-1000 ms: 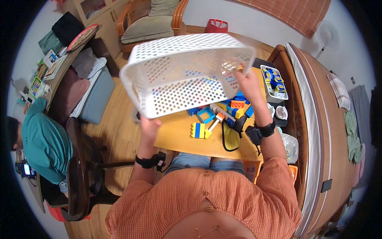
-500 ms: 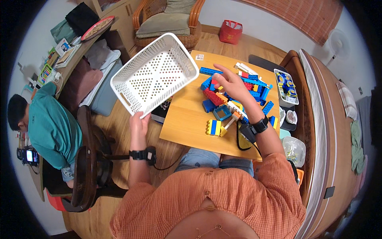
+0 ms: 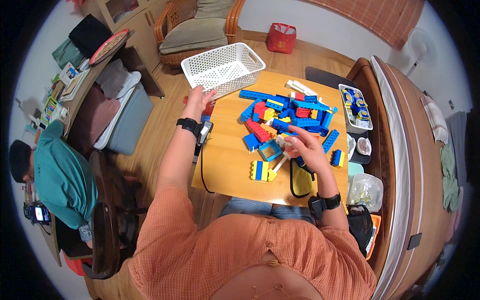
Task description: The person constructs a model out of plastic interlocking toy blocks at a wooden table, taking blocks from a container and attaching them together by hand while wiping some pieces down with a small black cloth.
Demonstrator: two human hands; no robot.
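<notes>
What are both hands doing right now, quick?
Left hand: closed on the near side of the white basket.
Right hand: open, fingers apart, over the toy blocks; I see nothing held in its grip.

Red, blue, yellow and white blocks (image 3: 258, 130) and a white basket (image 3: 245, 80)
The basket has rows of little holes. A small block stack (image 3: 259, 170) has yellow and blue stripes. The table (image 3: 225, 150) is yellow-brown. One shirt (image 3: 167, 225) is orange with tiny checks; another person's top (image 3: 65, 172) is green. The bag (image 3: 281, 39) is red.
</notes>
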